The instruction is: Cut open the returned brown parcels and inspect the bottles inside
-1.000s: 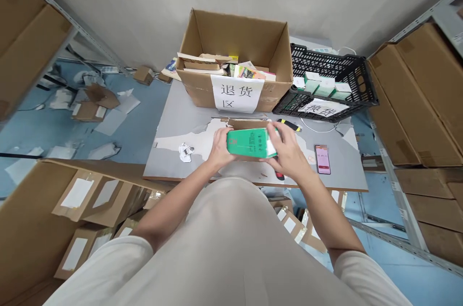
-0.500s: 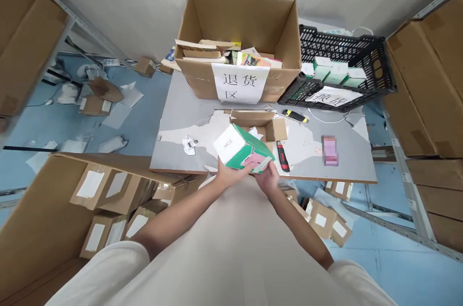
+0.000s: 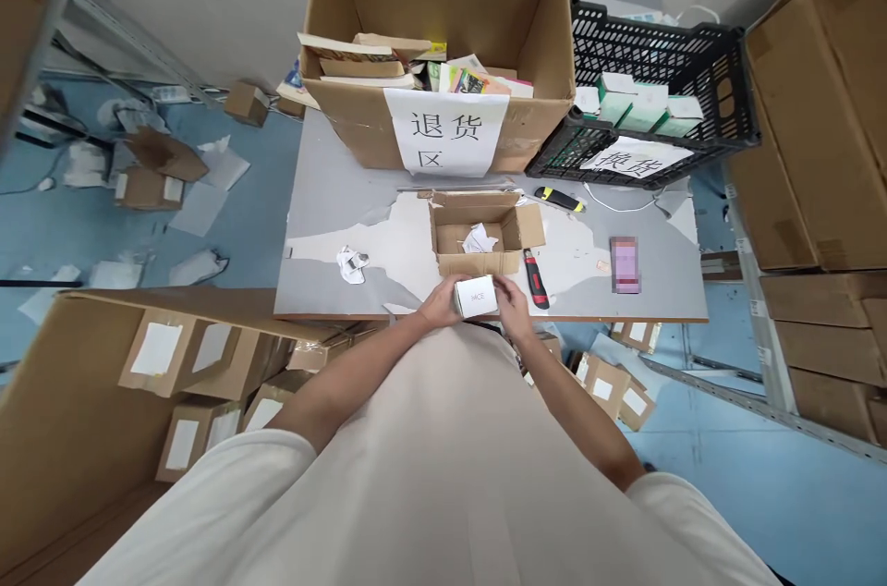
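Note:
Between my two hands is a small product box, its white end panel (image 3: 476, 298) with printed letters facing up; its green sides are hidden from this angle. My left hand (image 3: 443, 301) grips it on the left, and my right hand (image 3: 511, 307) grips it on the right. Both are at the table's front edge. Just beyond them an opened cardboard box (image 3: 443, 235) holds crumpled white paper (image 3: 479, 239). To its right lies a red and black utility knife (image 3: 536, 279). A yellow and black utility knife (image 3: 560, 199) rests farther back.
A large carton (image 3: 346, 128) of books with a paper sign stands at the back of the table (image 3: 325, 198). Beside it, a black crate (image 3: 721, 119) holds several green-white boxes. Crumpled paper (image 3: 352, 264) lies left; a pink blurred item (image 3: 625, 265) lies right. A big carton of parcels (image 3: 42, 401) stands lower left.
The product box has been turned so its white end faces up and its green sides no longer show. It is lower and nearer my body, uncovering the opened cardboard box. My view has shifted slightly.

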A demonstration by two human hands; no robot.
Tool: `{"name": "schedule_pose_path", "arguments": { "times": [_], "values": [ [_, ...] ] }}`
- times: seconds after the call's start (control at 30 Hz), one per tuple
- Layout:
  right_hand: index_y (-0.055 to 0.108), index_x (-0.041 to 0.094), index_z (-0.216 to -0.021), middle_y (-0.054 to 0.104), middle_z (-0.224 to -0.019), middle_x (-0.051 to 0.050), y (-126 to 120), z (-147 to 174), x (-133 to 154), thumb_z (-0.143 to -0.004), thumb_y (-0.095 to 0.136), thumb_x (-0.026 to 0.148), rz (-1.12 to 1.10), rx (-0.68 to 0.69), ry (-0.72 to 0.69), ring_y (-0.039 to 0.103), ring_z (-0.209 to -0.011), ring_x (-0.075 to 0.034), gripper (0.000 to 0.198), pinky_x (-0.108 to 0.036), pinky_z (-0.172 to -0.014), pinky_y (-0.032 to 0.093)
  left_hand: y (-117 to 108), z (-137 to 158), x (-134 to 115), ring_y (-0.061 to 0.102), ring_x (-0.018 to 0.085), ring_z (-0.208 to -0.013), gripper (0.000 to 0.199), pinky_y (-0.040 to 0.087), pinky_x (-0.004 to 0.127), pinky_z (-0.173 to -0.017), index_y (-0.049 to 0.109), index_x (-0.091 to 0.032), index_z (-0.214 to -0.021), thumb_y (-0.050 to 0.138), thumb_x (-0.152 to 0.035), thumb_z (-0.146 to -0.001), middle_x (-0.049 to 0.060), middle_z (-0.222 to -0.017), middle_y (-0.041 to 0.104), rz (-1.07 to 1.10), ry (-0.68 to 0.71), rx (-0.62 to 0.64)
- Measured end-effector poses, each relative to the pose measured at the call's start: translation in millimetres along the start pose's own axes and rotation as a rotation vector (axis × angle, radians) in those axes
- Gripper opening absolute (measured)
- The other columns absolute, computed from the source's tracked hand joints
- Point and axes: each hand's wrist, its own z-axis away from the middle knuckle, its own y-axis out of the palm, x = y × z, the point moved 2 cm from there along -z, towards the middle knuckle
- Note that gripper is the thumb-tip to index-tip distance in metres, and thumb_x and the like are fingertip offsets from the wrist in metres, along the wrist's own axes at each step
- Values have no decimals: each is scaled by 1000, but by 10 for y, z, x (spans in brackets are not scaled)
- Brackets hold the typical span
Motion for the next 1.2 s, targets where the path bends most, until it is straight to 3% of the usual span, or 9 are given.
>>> {"name": "schedule_pose_path", "arguments": {
  "times": [0.07, 0.13, 0.2, 0.27, 0.43, 0.6, 0.83, 1.03, 1.2],
  "values": [
    [52, 20, -131, 54, -132, -13, -66, 68, 229, -83, 56, 38, 370, 51, -288, 48, -124, -28, 51, -49, -104, 39, -8, -14, 45, 61, 30, -111, 74, 50, 50, -94, 48, -20, -121, 81, -33, -56, 14, -120, 62, 0, 8, 15],
    [49, 22, -134, 50, -136, -16, -60, 96, 406, -77, 69, 34, 732, 212, -480, 45, -126, -32, 62, -53, -105, 36, -31, -10, 51, 61, 31, -111, 78, 50, 50, -94, 47, -20, -121, 84, -33, -53, 13, -120, 62, -7, -7, 20],
    [48, 21, -135, 51, -134, -18, -31, 73, 507, -72, 75, 28, 972, 313, -550, 46, -124, -34, 68, -54, -103, 37, -54, 6, 13, 61, 30, -110, 83, 50, 48, -93, 45, -19, -123, 86, -36, -52, 14, -120, 61, -20, -29, 3],
    [47, 18, -133, 52, -131, -18, 2, 28, 553, -71, 77, 25, 1078, 343, -556, 49, -119, -33, 69, -51, -100, 40, -72, 25, -56, 60, 29, -112, 89, 50, 46, -95, 42, -18, -126, 86, -40, -52, 15, -122, 58, -30, -24, -39],
    [49, 12, -125, 52, -125, -20, 48, -18, 593, -62, 84, 26, 1123, 321, -550, 50, -113, -35, 74, -48, -96, 42, -89, 49, -165, 58, 30, -115, 86, 49, 46, -94, 41, -18, -126, 84, -42, -56, 15, -124, 57, -61, 5, -59],
    [47, 18, -128, 51, -123, -16, 45, -50, 616, -66, 81, 37, 1083, 361, -527, 51, -113, -34, 74, -49, -94, 43, -124, 50, -128, 59, 32, -114, 97, 49, 46, -93, 35, -20, -131, 87, -39, -51, 15, -126, 57, -53, -61, -14],
    [48, 19, -123, 50, -121, -12, 43, -122, 581, -62, 83, 31, 945, 430, -452, 50, -115, -30, 71, -45, -90, 47, -125, 46, -90, 58, 33, -118, 103, 50, 45, -94, 32, -18, -135, 86, -39, -50, 17, -131, 54, -41, -117, 4],
    [47, 22, -127, 47, -129, -13, 79, -105, 606, -63, 82, 33, 1015, 410, -416, 47, -118, -31, 74, -47, -90, 45, -161, 7, -62, 57, 33, -119, 103, 49, 46, -96, 33, -19, -136, 86, -38, -50, 17, -132, 55, -80, -116, 27],
    [51, 20, -112, 50, -123, -13, 169, -133, 651, -58, 83, 29, 1089, 382, -343, 47, -115, -32, 63, -47, -87, 45, -130, 11, -104, 58, 33, -118, 104, 49, 47, -95, 31, -15, -136, 86, -33, -50, 17, -127, 59, -54, -49, 35]
  ]
}}
